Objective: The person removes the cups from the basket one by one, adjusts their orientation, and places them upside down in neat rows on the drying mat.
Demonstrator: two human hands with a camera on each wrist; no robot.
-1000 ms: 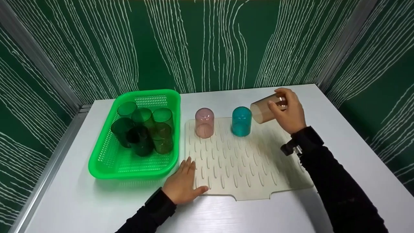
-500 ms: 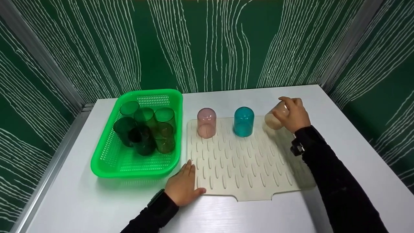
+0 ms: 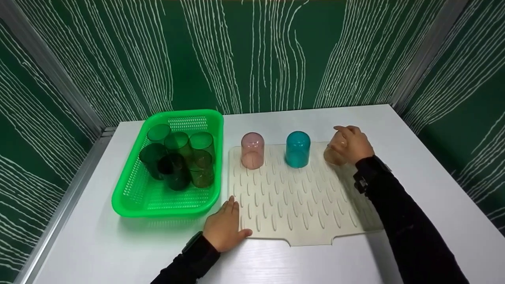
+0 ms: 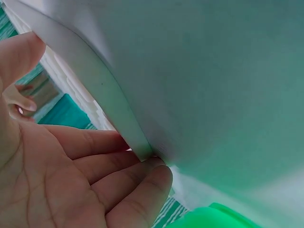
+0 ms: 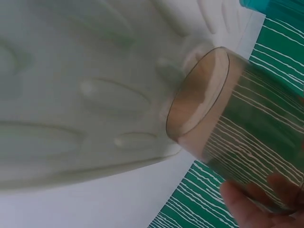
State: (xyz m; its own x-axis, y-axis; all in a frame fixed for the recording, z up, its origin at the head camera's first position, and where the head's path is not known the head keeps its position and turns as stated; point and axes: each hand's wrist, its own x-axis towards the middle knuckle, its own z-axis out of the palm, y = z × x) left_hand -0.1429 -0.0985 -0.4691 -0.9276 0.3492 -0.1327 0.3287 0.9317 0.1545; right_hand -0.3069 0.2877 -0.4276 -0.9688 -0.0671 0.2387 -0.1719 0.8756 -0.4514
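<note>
My right hand (image 3: 355, 145) grips a clear amber drinking glass (image 3: 334, 156) by its upper part. The glass is upside down at the back right of the cream ridged drying mat (image 3: 311, 236). In the right wrist view the rim of this amber glass (image 5: 251, 118) is right at the mat's surface. My left hand (image 3: 224, 230) rests with straight fingers along the mat's front left edge; the left wrist view shows its fingertips at that edge. A pink glass (image 3: 252, 150) and a teal glass (image 3: 298, 150) stand upside down along the back of the mat.
Left of the mat stands a green plastic basket (image 3: 167, 213) with several tinted glasses, among them a dark glass (image 3: 173, 173). Everything is on a white table (image 3: 260, 268). Green walls with white wavy lines (image 3: 205, 51) enclose the back and sides.
My right hand has lowered the amber glass from a sideways tilt in the air to rim-down at the mat, slightly right of before. The left hand stays at the mat edge.
</note>
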